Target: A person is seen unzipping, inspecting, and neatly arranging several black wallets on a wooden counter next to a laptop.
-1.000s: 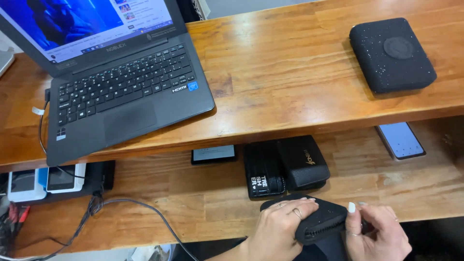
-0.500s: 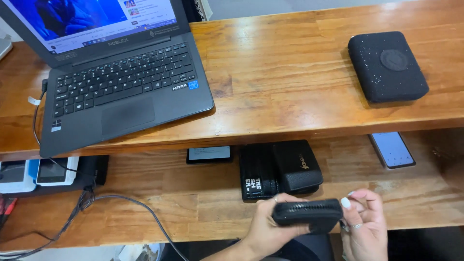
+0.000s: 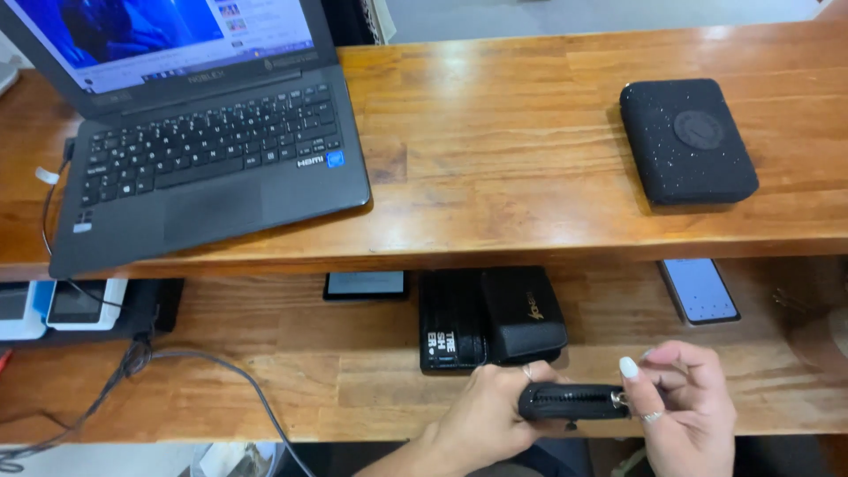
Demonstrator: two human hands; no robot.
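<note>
A: What do the two hands hold at the bottom edge of the view?

B: A small black zip pouch (image 3: 572, 401), held level just in front of the lower shelf (image 3: 291, 353), between the two hands. The left hand (image 3: 481, 415) grips its left end, fingers (image 3: 512, 378) curled over the top edge and pressed together, a ring on one of them. The right hand (image 3: 685, 406) meets the right end, where thumb and forefinger pinch the zip pull (image 3: 623, 399); the remaining fingers are folded loosely.

A: Is the zip open?

B: The row of teeth runs along the side facing the camera; whether it is fully closed cannot be told.

A: What lies on the shelf behind the pouch?

B: A black case (image 3: 523, 311) resting partly on a flat black wallet-like item (image 3: 450, 320), just beyond the left hand. A small dark-framed device (image 3: 365, 284) lies to their left, a phone (image 3: 699, 290) well to the right, and a cable (image 3: 212, 371) trails across the left part.

A: And on the table above?

B: An open laptop (image 3: 212, 150) at the left, screen lit, and a black speckled rounded box (image 3: 687, 140) at the right, well apart on the wooden table (image 3: 495, 150).
</note>
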